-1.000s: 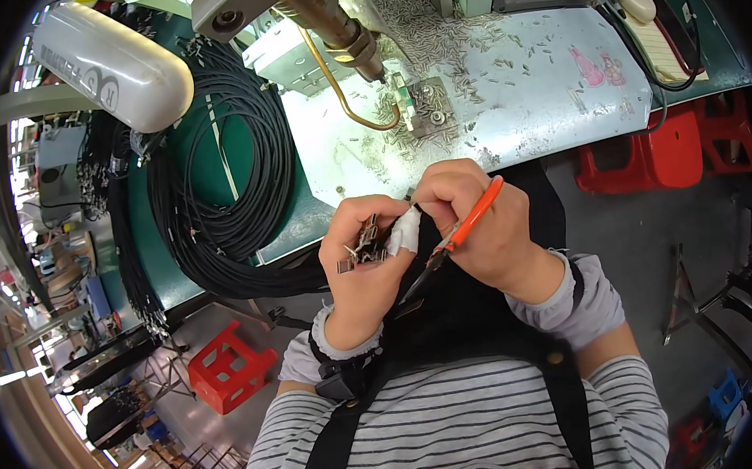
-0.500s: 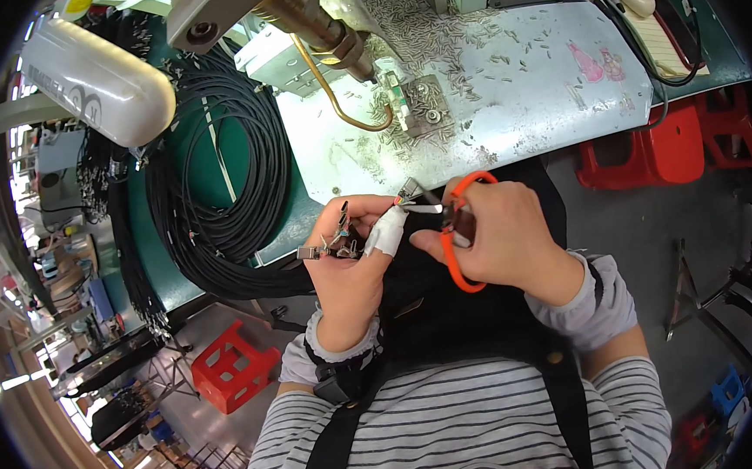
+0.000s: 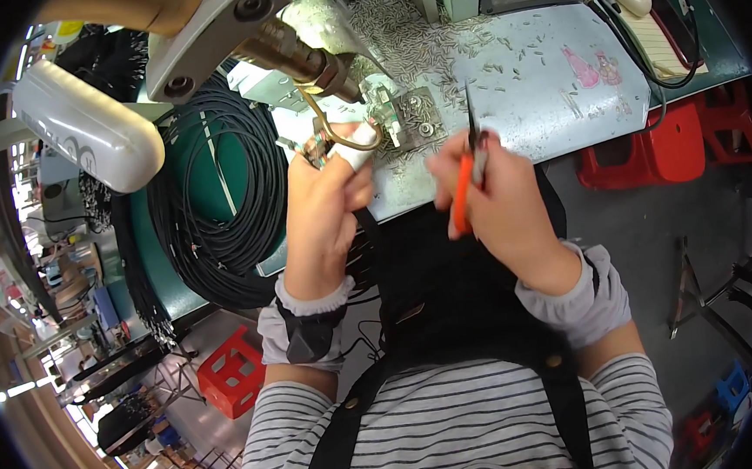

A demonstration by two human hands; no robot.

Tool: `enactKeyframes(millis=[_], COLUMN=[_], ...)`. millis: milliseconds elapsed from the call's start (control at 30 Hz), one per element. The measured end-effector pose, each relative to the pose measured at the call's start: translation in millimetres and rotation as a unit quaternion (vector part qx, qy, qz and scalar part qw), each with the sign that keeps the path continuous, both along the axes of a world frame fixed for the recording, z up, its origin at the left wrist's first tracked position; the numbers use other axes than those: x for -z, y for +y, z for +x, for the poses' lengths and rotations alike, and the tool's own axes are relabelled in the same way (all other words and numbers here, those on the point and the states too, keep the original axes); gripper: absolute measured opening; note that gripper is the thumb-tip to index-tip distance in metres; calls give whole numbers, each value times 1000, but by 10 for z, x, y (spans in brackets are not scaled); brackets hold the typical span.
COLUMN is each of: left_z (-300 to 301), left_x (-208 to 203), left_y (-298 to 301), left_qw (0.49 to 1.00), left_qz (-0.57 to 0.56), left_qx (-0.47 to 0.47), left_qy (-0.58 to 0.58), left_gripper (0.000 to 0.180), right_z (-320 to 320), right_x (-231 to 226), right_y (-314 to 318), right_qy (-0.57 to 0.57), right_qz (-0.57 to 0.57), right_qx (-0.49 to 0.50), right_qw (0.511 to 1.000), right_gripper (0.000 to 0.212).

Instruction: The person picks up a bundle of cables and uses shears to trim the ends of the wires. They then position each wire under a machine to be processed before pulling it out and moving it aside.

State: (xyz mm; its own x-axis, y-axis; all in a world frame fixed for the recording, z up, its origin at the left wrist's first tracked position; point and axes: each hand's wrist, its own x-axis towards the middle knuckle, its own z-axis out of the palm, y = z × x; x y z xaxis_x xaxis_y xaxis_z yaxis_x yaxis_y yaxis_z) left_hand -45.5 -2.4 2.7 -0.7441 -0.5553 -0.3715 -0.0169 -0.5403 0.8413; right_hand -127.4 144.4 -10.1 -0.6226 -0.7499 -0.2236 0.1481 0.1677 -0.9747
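Observation:
My left hand [image 3: 317, 208], its thumb wrapped in white tape, is closed round a bunch of cable ends with metal connectors [image 3: 311, 150]. It is beside the machine's curved copper tube [image 3: 326, 125], left of a small metal fixture [image 3: 420, 120] below the machine head [image 3: 321, 68]. My right hand [image 3: 508, 195], slightly blurred, grips orange-handled scissors [image 3: 462, 195] over the front edge of the pale work plate [image 3: 547, 66]. Their dark blades point away from me and look closed. Some fingers of both hands are hidden.
A large coil of black cables [image 3: 221, 263] lies on the green table at left, near a white lamp [image 3: 89, 124]. Small metal pieces [image 3: 413, 23] are heaped behind the fixture. Red stools [image 3: 679, 143] stand at right, with another red stool [image 3: 231, 375] at lower left.
My left hand has moved forward and left with the cable ends, up to the machine head. The scissors have come away from them, swung to point forward, and their handles have closed together.

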Motion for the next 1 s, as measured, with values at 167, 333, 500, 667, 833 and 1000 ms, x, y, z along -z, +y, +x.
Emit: enactKeyframes(millis=[167, 333, 500, 667, 833, 1000], left_z=[-62, -78, -80, -96, -105, -40], left_x=[-17, -31, -60, -80, -110, -164], left_y=[-128, -221, -205, -167, -189, -108], left_qw=[997, 995, 995, 997, 995, 995], left_qz=[-17, 1, -15, -14, -10, -12], left_qx=[61, 93, 84, 55, 84, 77], left_qy=[-39, -46, -47, -45, -46, -67], left_gripper=[14, 15, 14, 15, 12, 12], right_z=[-257, -334, -344, -345, -328, -270], right_x=[-90, -75, -49, -75, -39, 7], right_y=[-331, -421, -416, -422, -427, -367], right_qy=[31, 0, -8, -9, -7, -4], right_qz=[-12, -16, -31, -26, -37, -68], right_qx=[45, -11, -24, -25, -14, -1], right_qw=[998, 1000, 999, 999, 999, 998], right_gripper=[14, 12, 12, 12, 11, 10])
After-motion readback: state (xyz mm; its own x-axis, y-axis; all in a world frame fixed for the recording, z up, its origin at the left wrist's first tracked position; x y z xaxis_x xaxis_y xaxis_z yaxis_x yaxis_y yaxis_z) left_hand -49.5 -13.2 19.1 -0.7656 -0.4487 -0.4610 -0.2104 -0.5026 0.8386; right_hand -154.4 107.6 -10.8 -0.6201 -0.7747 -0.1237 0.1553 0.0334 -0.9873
